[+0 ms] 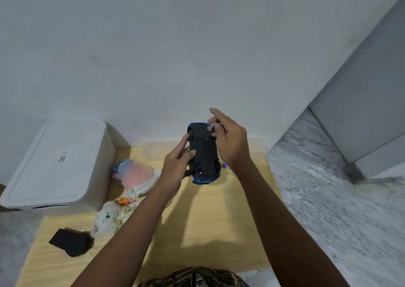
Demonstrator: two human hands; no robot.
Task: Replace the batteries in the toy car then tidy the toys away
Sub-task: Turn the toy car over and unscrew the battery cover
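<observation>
Head view only: toy car is up in the air above the wooden worktop, flipped so you see its black underside, blue body showing just at both ends. Your left hand grips the car's side, thumb on the chassis, the other fingers hidden behind the car. Your right hand sits at the far wheel, fingers curled; whether they pinch the wheel or only touch it is hard to tell, index finger raised. Small purple bits on the worktop peek out beside your right wrist, mostly covered, can't identify. Clear container by the wall is partly blocked by your hands. White lidded bin sits left. Pink and blue plush and white plush bear lie near it, partly under your left forearm. Black object sits at front left, shape unclear. Patterned fabric is cut off at bottom edge.
</observation>
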